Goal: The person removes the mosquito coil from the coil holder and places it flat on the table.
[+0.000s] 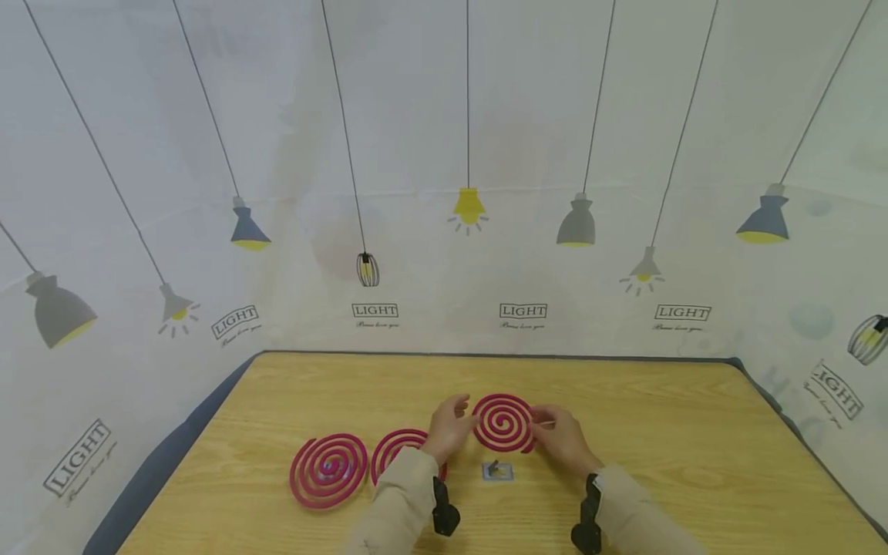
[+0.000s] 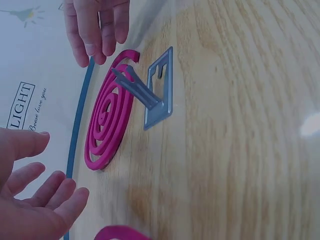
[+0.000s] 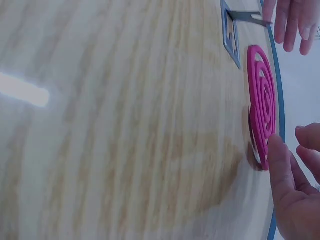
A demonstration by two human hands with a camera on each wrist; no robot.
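Note:
A magenta mosquito coil (image 1: 503, 423) lies on the table between the two hands. My left hand (image 1: 449, 426) is at its left edge, fingers spread and holding nothing in the left wrist view. At the coil's right edge is my right hand (image 1: 560, 438); one straight finger (image 3: 281, 167) reaches the rim, and whether it touches is hard to tell. In front of this coil stands a small metal coil stand (image 2: 159, 90) with its prong bent up. A second coil (image 1: 398, 442) is partly hidden by the left forearm. Farther left lies a third coil (image 1: 328, 471) over another metal stand.
The wooden table (image 1: 694, 432) has a dark blue edge (image 1: 173, 439). Behind it and at both sides hangs a pale cloth (image 1: 416, 154) printed with lamps. A dark strapped device (image 1: 444, 509) sits on the left wrist, and another (image 1: 587, 516) on the right.

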